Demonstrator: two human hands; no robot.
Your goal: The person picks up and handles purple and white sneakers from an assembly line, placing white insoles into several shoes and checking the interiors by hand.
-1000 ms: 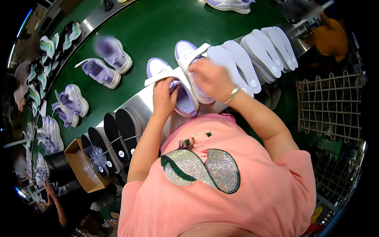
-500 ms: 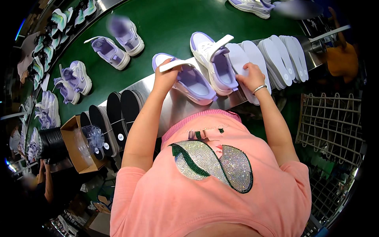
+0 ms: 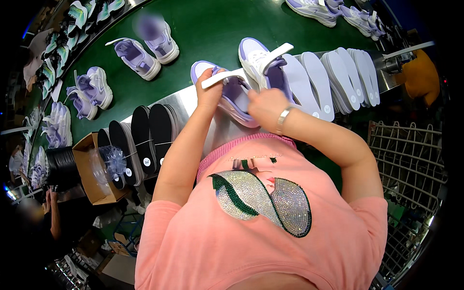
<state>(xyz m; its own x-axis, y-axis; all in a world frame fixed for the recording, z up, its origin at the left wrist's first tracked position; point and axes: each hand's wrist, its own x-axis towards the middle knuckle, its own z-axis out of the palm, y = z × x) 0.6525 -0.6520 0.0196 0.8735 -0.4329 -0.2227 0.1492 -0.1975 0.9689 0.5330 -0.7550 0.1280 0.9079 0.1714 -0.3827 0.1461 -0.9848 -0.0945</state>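
A lilac and white sneaker (image 3: 231, 96) lies on the steel ledge (image 3: 183, 104) at the near edge of the green conveyor belt (image 3: 203, 34). My left hand (image 3: 209, 92) grips its rim beside the white strip (image 3: 223, 78) sticking out of it. My right hand (image 3: 266, 106) is closed over the shoe's opening, pressing into it. A second matching sneaker (image 3: 263, 63) with its own white strip stands just behind, touching the first.
White insoles (image 3: 338, 77) are fanned out in a row to the right, black insoles (image 3: 140, 137) to the left. A cardboard box (image 3: 94, 174) holds clear plastic pieces. More lilac sneakers (image 3: 140, 53) ride the belt. A wire rack (image 3: 411, 164) stands at right.
My right hand has come back from the white insoles at right onto the near sneaker. My left hand has stayed on that shoe.
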